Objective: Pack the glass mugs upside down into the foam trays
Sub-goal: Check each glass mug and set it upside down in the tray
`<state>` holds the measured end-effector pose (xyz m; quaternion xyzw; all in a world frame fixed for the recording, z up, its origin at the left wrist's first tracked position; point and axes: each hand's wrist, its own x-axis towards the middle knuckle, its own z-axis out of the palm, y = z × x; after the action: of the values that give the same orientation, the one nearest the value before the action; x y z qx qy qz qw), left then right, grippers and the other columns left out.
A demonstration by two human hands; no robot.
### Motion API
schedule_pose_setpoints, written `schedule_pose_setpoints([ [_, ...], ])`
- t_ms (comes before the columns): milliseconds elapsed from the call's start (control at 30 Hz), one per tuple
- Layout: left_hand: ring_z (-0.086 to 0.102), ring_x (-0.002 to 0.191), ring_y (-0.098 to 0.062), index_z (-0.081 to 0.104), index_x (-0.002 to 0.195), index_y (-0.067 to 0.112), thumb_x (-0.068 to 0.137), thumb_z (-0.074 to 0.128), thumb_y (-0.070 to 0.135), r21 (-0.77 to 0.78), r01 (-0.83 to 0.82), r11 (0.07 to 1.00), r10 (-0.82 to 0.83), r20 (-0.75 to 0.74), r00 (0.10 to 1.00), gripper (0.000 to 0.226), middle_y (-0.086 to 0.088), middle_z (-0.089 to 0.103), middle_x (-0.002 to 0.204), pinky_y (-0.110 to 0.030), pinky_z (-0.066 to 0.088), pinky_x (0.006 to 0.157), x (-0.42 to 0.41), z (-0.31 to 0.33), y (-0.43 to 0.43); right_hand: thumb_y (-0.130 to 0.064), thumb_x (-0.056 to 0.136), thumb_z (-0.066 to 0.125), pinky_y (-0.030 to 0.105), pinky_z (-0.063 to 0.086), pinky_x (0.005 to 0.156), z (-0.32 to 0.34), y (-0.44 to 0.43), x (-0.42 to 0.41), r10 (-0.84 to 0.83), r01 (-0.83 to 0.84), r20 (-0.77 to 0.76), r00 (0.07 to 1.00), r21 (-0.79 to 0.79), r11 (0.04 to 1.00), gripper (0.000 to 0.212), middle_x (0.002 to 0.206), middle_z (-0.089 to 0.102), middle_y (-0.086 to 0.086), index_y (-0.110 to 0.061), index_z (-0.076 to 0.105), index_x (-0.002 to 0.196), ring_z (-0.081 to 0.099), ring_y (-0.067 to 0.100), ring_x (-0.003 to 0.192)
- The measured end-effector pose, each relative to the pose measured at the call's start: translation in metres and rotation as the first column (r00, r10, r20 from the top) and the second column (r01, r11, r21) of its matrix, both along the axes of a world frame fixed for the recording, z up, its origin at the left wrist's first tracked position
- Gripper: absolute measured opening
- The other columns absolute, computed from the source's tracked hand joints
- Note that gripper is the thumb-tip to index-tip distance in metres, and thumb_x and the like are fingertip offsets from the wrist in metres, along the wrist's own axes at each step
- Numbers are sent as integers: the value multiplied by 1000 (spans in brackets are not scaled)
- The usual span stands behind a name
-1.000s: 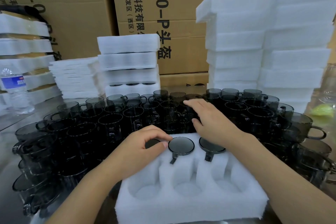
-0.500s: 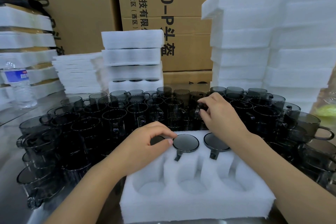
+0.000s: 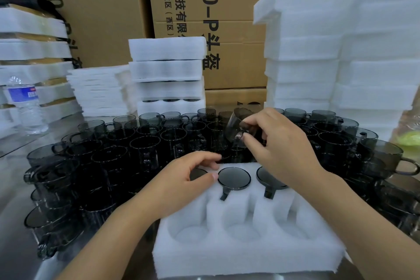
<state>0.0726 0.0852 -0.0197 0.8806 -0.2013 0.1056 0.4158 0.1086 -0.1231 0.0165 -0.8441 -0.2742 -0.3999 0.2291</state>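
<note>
Right hand [image 3: 279, 143] pinches a tilted smoked-glass mug [image 3: 241, 125], left hand [image 3: 181, 179] curls round a packed mug [image 3: 197, 173]; slick, brittle stuff, I'd grip the body.

The left hand [image 3: 181, 179] covers most of the far-left mug [image 3: 198, 173] in the foam tray [image 3: 247, 254], and its blurred fingertips leave it unclear whether it grips the mug. The right hand [image 3: 279, 143] hides the right side of the raised mug [image 3: 238, 124] and part of the right packed mug [image 3: 269, 177]. A blurred yellow-green thing [image 3: 409, 140] is cut off at the right edge, and the bottle [image 3: 25, 107] label is too small to read
</note>
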Motion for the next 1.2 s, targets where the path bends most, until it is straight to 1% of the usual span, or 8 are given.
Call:
schedule_pose_setpoints([
  [200, 58, 106, 3, 28, 128, 62, 80, 58, 43, -57, 19, 998, -17, 36, 999, 60, 26, 63, 103, -30, 46, 95, 1, -2, -2, -29, 80, 70, 24, 42, 62, -2, 12, -19, 98, -98, -15, 995, -40, 994, 14, 79, 55, -9, -18, 65, 85, 47, 8, 75],
  [367, 65, 92, -1, 53, 105, 52, 75, 65, 46, -123, -19, 992, 47, 233, 971, 33, 16, 66, 95, -21, 51, 84, -2, 1, -1, -29, 79, 69, 24, 42, 58, -3, 14, -23, 158, -158, -6, 987, -78, 984, 14, 74, 55, -8, -15, 65, 81, 51, 12, 71],
  [500, 66, 83, -5, 59, 90, 42, 78, 66, 43, -136, -27, 990, 66, 294, 954, 14, 16, 68, 86, -22, 52, 74, -6, 2, -4, -28, 78, 70, 26, 45, 56, -2, 14, -24, 162, -159, 24, 987, -90, 983, 15, 71, 57, -6, -14, 66, 78, 52, 13, 68],
  [667, 67, 84, -1, 59, 91, 39, 92, 57, 27, -206, -33, 978, 93, 288, 953, 12, 16, 69, 87, -22, 53, 74, -3, 1, -3, -31, 79, 68, 24, 41, 64, -3, 13, -23, 225, -222, 21, 974, -92, 971, 21, 75, 55, -2, -11, 67, 82, 47, 14, 71],
  [800, 67, 80, -1, 59, 94, 43, 89, 51, 32, -301, -37, 953, 122, 269, 955, 14, 14, 68, 87, -18, 52, 68, -1, 3, -4, -40, 77, 63, 28, 40, 84, -1, 11, -26, 312, -308, 33, 949, -93, 947, 32, 98, 54, 4, -11, 71, 88, 49, 23, 92],
  [933, 63, 72, 0, 63, 91, 48, 88, 52, 31, -375, -24, 927, 123, 242, 963, 21, 14, 68, 82, -15, 48, 61, 0, 7, -4, -47, 74, 65, 30, 37, 99, 4, 8, -33, 373, -382, -80, 924, -209, 901, 43, 123, 51, 5, -17, 70, 104, 44, 19, 116],
  [1067, 67, 74, -3, 72, 87, 33, 91, 58, 19, -444, 28, 896, 44, 151, 988, 20, 8, 72, 84, -14, 50, 67, -1, 13, -3, -45, 73, 69, 23, 39, 95, 9, 7, -39, 372, -426, -215, 903, -331, 842, 51, 123, 53, -4, -22, 63, 119, 48, 10, 113],
  [1200, 70, 82, -7, 76, 89, 31, 90, 60, 12, -421, 43, 906, -43, 10, 999, 25, 4, 75, 90, -16, 51, 70, -5, 18, 0, -52, 72, 70, 26, 47, 81, 11, 9, -47, 395, -481, -342, 853, -219, 849, 35, 109, 52, -16, -31, 69, 99, 54, 5, 98],
])
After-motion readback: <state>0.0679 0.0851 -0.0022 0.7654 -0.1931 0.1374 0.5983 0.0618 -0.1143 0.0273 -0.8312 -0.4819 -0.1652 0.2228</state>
